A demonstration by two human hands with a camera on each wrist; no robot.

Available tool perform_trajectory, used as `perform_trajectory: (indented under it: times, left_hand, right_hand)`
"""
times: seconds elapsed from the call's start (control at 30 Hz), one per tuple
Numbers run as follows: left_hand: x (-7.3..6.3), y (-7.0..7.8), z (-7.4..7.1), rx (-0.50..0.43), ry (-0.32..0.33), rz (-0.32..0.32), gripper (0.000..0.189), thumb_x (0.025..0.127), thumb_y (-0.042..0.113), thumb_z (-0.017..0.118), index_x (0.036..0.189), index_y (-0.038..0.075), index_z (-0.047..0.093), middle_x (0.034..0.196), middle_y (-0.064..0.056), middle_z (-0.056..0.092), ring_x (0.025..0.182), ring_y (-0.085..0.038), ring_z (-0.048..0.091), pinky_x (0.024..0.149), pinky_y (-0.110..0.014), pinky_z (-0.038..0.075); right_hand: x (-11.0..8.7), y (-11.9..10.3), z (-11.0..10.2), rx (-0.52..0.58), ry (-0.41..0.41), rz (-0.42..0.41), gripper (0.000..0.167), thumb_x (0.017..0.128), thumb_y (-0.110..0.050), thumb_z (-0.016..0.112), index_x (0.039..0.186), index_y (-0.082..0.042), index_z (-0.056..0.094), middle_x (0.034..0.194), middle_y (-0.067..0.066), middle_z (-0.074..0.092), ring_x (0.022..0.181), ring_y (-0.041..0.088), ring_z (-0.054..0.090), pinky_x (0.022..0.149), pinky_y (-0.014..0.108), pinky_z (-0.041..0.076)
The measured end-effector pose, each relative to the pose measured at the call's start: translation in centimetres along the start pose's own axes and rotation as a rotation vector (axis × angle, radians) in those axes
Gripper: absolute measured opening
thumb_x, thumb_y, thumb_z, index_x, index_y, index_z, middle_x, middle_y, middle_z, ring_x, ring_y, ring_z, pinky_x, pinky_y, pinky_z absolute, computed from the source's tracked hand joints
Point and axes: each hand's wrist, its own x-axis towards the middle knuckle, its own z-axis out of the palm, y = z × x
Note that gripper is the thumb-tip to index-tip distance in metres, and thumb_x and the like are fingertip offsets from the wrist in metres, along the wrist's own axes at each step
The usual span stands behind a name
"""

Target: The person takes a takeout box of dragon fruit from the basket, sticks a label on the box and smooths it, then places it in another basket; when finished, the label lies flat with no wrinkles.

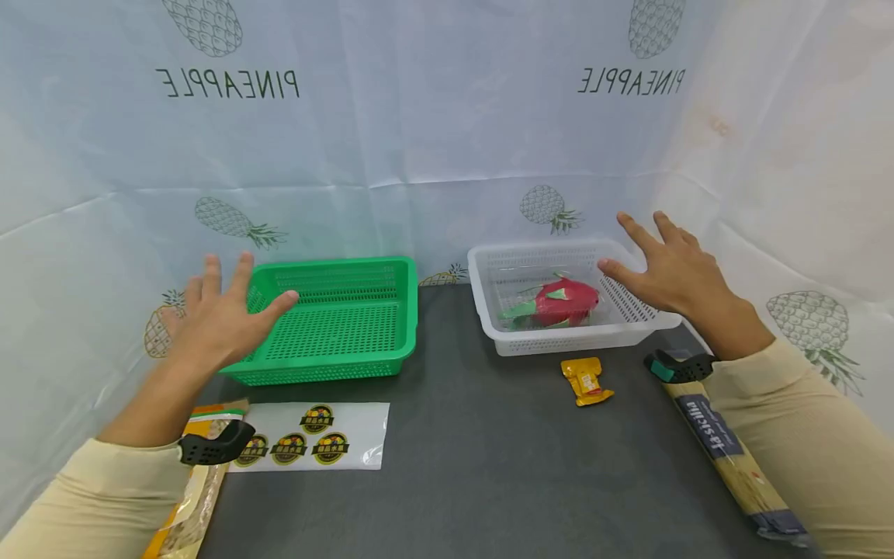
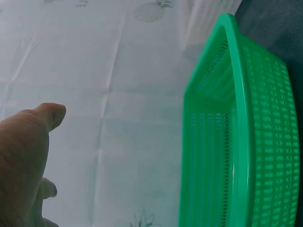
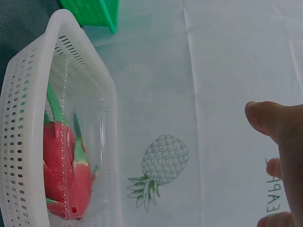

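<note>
My left hand (image 1: 222, 320) hovers at the left side of a green plastic basket (image 1: 407, 310), fingers spread and holding nothing. In the left wrist view its thumb (image 2: 49, 116) stands well apart from the basket. Over the right end of a white plastic basket (image 1: 552, 341) is my right hand (image 1: 673, 268), also with spread fingers and nothing in them. A red dragon fruit with green tips (image 1: 566, 301) lies in the white basket inside a clear plastic box (image 3: 99, 109). The green basket shows no contents.
Below the white basket lies a small orange-yellow packet (image 1: 587, 381). A pasta bag (image 1: 726, 442) lies under my right forearm. A sheet of round stickers (image 1: 356, 415) and a yellow bag (image 1: 209, 481) are at the left. Pineapple-print cloth (image 1: 447, 116) encloses the dark table (image 1: 475, 466).
</note>
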Motion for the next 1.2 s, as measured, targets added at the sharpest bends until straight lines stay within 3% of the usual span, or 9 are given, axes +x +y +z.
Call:
perform_trajectory:
  times: [0.77,1.2]
  left_hand:
    - [0.4,3.8,2.3,-0.044,0.012,0.061,0.096,0.089,0.076,0.031,0.156,0.018,-0.006,0.154,-0.024,-0.019,0.136,-0.055,-0.005,0.09,-0.08,-0.002]
    - [0.9,6.3,3.9,-0.103,0.009,0.081,0.096,0.087,0.077,0.033,0.156,0.02,-0.004,0.156,-0.019,-0.021,0.138,-0.05,-0.011,0.093,-0.078,0.0]
  right_hand:
    - [1.4,1.4,0.9,0.088,0.026,-0.029,0.083,0.092,-0.061,0.046,0.156,-0.018,0.017,0.151,0.034,0.014,0.126,0.064,0.022,0.089,0.078,0.022]
    - [1.8,1.8,1.1,0.115,0.02,-0.04,0.082,0.092,-0.06,0.047,0.156,-0.018,0.017,0.151,0.035,0.015,0.128,0.062,0.021,0.091,0.077,0.021]
